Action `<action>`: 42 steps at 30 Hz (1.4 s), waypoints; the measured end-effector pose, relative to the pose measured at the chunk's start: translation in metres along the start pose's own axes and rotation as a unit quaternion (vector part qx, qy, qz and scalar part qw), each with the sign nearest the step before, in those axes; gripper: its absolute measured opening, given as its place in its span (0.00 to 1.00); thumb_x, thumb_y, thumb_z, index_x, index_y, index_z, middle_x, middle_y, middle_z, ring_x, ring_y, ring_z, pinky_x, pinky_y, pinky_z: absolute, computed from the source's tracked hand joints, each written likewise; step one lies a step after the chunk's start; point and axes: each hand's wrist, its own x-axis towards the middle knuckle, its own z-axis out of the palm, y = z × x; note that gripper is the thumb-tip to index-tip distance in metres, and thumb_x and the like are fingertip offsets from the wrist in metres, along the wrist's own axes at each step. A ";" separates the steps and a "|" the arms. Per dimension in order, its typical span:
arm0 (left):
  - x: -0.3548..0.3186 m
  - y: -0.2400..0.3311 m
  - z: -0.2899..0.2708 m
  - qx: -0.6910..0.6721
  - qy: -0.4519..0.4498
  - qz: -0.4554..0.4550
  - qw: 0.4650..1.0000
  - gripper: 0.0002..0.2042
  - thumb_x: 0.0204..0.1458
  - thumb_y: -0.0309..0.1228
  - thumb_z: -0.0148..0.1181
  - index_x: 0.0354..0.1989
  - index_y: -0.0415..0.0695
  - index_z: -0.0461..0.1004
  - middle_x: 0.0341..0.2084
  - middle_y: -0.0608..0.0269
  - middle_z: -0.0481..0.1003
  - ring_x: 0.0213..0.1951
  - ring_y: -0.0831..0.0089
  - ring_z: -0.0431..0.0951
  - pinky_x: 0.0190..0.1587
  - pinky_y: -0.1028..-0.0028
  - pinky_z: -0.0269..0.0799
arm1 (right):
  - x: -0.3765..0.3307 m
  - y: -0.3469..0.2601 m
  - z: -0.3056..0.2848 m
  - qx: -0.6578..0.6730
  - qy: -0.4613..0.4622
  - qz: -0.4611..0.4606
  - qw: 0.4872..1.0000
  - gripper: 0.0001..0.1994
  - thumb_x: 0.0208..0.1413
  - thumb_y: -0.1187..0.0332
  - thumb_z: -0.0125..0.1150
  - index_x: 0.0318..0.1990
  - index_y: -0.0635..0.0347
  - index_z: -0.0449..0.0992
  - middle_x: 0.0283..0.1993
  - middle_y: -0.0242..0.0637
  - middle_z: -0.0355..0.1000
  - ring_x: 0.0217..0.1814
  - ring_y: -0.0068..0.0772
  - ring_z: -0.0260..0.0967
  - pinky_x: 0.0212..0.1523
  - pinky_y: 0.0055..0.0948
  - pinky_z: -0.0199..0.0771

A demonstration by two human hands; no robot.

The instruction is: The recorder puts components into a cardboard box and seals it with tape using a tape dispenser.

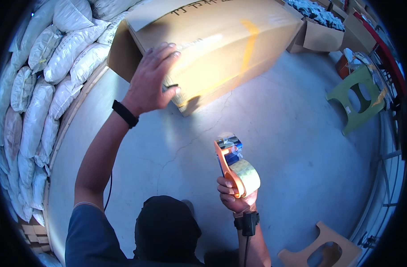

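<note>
A large brown cardboard box (212, 62) lies ahead of me on the floor, with a strip of yellowish tape (249, 44) across its side. My left hand (152, 82) is at the box's near left edge, fingers stretched out and thumb spread, appearing to rest against the cardboard. Lower down and to the right, my right hand (237, 200) grips an orange and blue tape dispenser (224, 160). A thick roll of pale tape (249, 178) sits on it. The dispenser is held up, apart from the box.
Stacked white sacks (47, 95) line the left side. At the right stand a green plastic stool (352, 95) and, nearer, a tan stool (321, 247). An opened carton (321, 38) filled with dark items is at the far right. Grey floor (297, 133) shows between.
</note>
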 end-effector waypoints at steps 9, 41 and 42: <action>0.018 -0.053 0.028 -0.018 0.073 -0.092 0.993 0.36 0.49 0.36 0.73 0.67 0.40 0.66 0.65 0.43 0.69 0.68 0.46 0.67 0.70 0.57 0.64 | -0.015 -0.018 -0.029 -0.034 -0.069 0.007 0.997 0.27 0.61 0.51 0.55 0.57 0.67 0.70 0.36 0.44 0.64 0.28 0.31 0.60 0.22 0.32 0.75; -0.026 0.128 0.062 -0.710 -0.428 -0.127 0.545 0.28 0.73 0.53 0.37 0.42 0.38 0.74 0.42 0.61 0.76 0.45 0.70 0.75 0.59 0.68 0.67 | -0.076 -0.081 -0.048 -0.271 0.106 -0.046 0.956 0.37 0.54 0.49 0.51 0.59 0.78 0.72 0.36 0.66 0.77 0.17 0.48 0.72 0.15 0.34 0.66; -0.023 0.131 0.059 -0.710 -0.428 -0.124 0.545 0.28 0.73 0.53 0.37 0.42 0.38 0.74 0.42 0.61 0.76 0.45 0.70 0.75 0.59 0.68 0.67 | -0.080 -0.083 -0.047 -0.288 0.127 -0.060 0.947 0.37 0.54 0.49 0.52 0.59 0.78 0.72 0.37 0.67 0.77 0.18 0.47 0.72 0.14 0.34 0.65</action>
